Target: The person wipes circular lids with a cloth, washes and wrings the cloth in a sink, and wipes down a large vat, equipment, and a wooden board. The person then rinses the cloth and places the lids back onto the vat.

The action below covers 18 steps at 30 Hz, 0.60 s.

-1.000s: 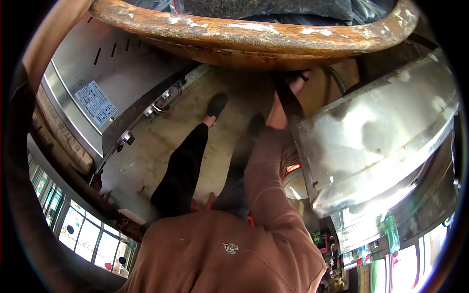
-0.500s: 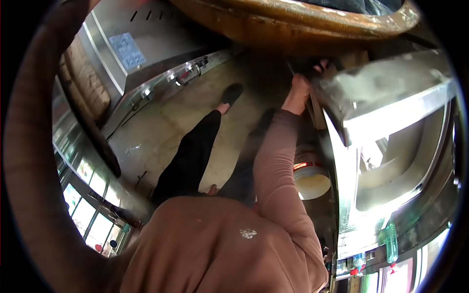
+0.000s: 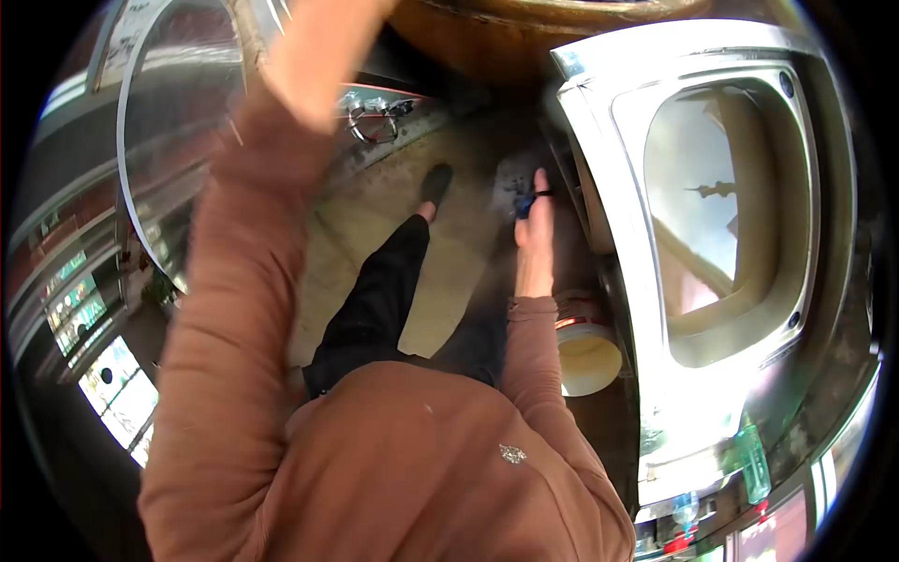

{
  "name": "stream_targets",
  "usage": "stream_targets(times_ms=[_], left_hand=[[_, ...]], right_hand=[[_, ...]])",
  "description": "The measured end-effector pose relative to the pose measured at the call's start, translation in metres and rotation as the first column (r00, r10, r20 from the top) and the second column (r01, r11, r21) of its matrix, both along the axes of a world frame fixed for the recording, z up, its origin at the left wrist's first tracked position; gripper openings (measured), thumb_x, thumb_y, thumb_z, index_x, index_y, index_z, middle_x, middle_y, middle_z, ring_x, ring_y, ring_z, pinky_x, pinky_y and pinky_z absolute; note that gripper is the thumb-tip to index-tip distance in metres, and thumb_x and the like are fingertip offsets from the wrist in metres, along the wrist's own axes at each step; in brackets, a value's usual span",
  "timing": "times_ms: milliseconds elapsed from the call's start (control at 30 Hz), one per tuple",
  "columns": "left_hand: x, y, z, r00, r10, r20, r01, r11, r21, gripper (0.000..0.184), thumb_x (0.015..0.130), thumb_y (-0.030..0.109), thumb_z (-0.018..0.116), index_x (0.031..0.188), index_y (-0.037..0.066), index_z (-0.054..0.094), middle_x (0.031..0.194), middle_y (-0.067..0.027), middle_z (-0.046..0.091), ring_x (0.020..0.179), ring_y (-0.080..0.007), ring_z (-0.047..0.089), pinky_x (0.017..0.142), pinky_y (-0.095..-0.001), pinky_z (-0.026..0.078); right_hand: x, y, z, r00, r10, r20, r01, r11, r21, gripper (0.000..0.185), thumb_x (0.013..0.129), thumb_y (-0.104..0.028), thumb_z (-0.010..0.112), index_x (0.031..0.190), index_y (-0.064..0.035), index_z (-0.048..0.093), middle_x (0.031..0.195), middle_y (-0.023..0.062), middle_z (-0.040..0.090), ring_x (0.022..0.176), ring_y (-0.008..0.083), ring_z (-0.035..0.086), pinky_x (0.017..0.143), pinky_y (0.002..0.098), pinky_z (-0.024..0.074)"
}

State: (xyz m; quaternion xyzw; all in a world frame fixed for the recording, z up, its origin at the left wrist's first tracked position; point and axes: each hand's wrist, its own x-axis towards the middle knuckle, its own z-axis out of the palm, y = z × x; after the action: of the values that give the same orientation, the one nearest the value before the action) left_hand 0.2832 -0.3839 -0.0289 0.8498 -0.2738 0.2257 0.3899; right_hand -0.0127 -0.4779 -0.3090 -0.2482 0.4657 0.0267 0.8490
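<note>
One blurred blue object [image 3: 524, 205] is clasped in the right hand's grip [image 3: 535, 231], toward its inner side.

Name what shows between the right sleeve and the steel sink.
In the head view, a bucket shows between the right sleeve and the steel sink.

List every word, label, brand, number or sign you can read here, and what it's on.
No text can be read.
Bucket: any print on its side is too blurred.
Green bottle: too small to read any label.
Sparkly patch on the brown top: no letters discernible.
Dark blue thing by the right hand: too blurred.
</note>
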Motion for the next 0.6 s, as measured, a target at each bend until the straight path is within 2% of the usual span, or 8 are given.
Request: stream_targets(times_ms=[100, 233, 300, 333, 367, 467, 533, 600], left_hand=[[-0.120, -0.017, -0.019, 0.978, -0.189, -0.089, 0.155, 0.943, -0.295, 0.031, 0.086, 0.009, 0.070, 0.116, 0.003, 0.066, 0.104, -0.0068, 0.071, 0.090, -0.0185, 0.068, 0.075, -0.0298, 0.055], [-0.249, 0.017, -0.095, 0.633, -0.073, -0.771, -0.324, 0.879, -0.350, 0.030, 0.091, 0.008, 0.067, 0.118, -0.004, 0.064, 0.120, -0.0136, 0.067, 0.103, -0.0174, 0.066, 0.087, -0.0267, 0.052], [-0.324, 0.059, -0.174, 0.287, -0.020, -0.958, -0.814, 0.522, -0.255, 0.034, 0.096, 0.011, 0.061, 0.128, -0.001, 0.058, 0.116, -0.0088, 0.068, 0.102, -0.0153, 0.066, 0.083, -0.0254, 0.052], [-0.357, 0.085, -0.207, 0.275, 0.173, -0.946, -0.731, 0.677, -0.088, 0.030, 0.096, 0.010, 0.061, 0.123, -0.001, 0.061, 0.114, -0.0099, 0.069, 0.099, -0.0156, 0.066, 0.083, -0.0266, 0.053], [-0.388, 0.113, -0.241, 0.500, 0.363, -0.787, -0.509, 0.858, 0.072, 0.026, 0.093, 0.008, 0.064, 0.117, -0.001, 0.064, 0.108, -0.0119, 0.070, 0.094, -0.0182, 0.067, 0.082, -0.0292, 0.053], [-0.434, 0.155, -0.262, 0.428, 0.070, -0.901, -0.109, 0.994, 0.025, 0.019, 0.087, 0.007, 0.067, 0.106, 0.002, 0.066, 0.099, -0.0154, 0.069, 0.085, -0.0286, 0.068, 0.075, -0.0344, 0.055], [-0.449, 0.170, -0.282, 0.455, 0.013, -0.890, 0.057, 0.997, 0.044, 0.021, 0.088, 0.012, 0.067, 0.108, 0.004, 0.066, 0.098, -0.0145, 0.068, 0.085, -0.0318, 0.067, 0.074, -0.0373, 0.055], [-0.457, 0.179, -0.301, 0.414, 0.025, -0.910, 0.144, 0.985, 0.093, 0.022, 0.089, 0.014, 0.066, 0.109, 0.004, 0.066, 0.096, -0.0134, 0.067, 0.085, -0.0339, 0.066, 0.074, -0.0388, 0.055]], right_hand=[[-0.003, 0.004, 0.045, 0.985, 0.121, 0.123, -0.123, 0.992, 0.012, 0.044, 0.097, -0.027, 0.062, 0.130, 0.0014, 0.056, 0.123, 0.0062, 0.062, 0.109, 0.0161, 0.059, 0.095, 0.0295, 0.0470], [0.002, -0.012, 0.095, 0.784, 0.602, 0.153, -0.501, 0.757, -0.419, 0.063, 0.092, -0.026, 0.065, 0.143, 0.0028, 0.043, 0.139, 0.0134, 0.053, 0.126, 0.0222, 0.052, 0.105, 0.0339, 0.0406], [0.011, -0.012, 0.091, 0.668, 0.730, 0.147, -0.507, 0.590, -0.628, 0.069, 0.088, -0.028, 0.067, 0.144, 0.0023, 0.041, 0.140, 0.0162, 0.052, 0.128, 0.0247, 0.051, 0.105, 0.0361, 0.0403], [0.021, -0.012, 0.097, 0.616, 0.786, 0.044, -0.517, 0.447, -0.730, 0.073, 0.084, -0.032, 0.070, 0.143, 0.0024, 0.042, 0.137, 0.0204, 0.053, 0.125, 0.0302, 0.053, 0.103, 0.0394, 0.0420], [0.030, -0.004, 0.087, 0.639, 0.762, 0.107, -0.264, 0.348, -0.899, 0.073, 0.080, -0.032, 0.075, 0.138, 0.0024, 0.046, 0.127, 0.0244, 0.058, 0.117, 0.0380, 0.058, 0.100, 0.0419, 0.0445], [0.078, 0.010, 0.069, 0.643, 0.749, 0.158, 0.160, 0.071, -0.985, 0.060, 0.076, -0.021, 0.080, 0.126, 0.0016, 0.056, 0.122, 0.0197, 0.062, 0.113, 0.0349, 0.060, 0.095, 0.0444, 0.0478], [0.128, 0.012, 0.048, 0.631, 0.752, 0.193, 0.537, -0.243, -0.808, 0.051, 0.074, -0.021, 0.082, 0.118, -0.0034, 0.063, 0.114, 0.0192, 0.065, 0.104, 0.0383, 0.063, 0.091, 0.0475, 0.0494], [0.166, 0.012, 0.025, 0.666, 0.745, 0.025, 0.592, -0.509, -0.625, 0.039, 0.073, -0.020, 0.078, 0.109, -0.0116, 0.067, 0.108, 0.0121, 0.068, 0.101, 0.0323, 0.064, 0.092, 0.0452, 0.0485]])
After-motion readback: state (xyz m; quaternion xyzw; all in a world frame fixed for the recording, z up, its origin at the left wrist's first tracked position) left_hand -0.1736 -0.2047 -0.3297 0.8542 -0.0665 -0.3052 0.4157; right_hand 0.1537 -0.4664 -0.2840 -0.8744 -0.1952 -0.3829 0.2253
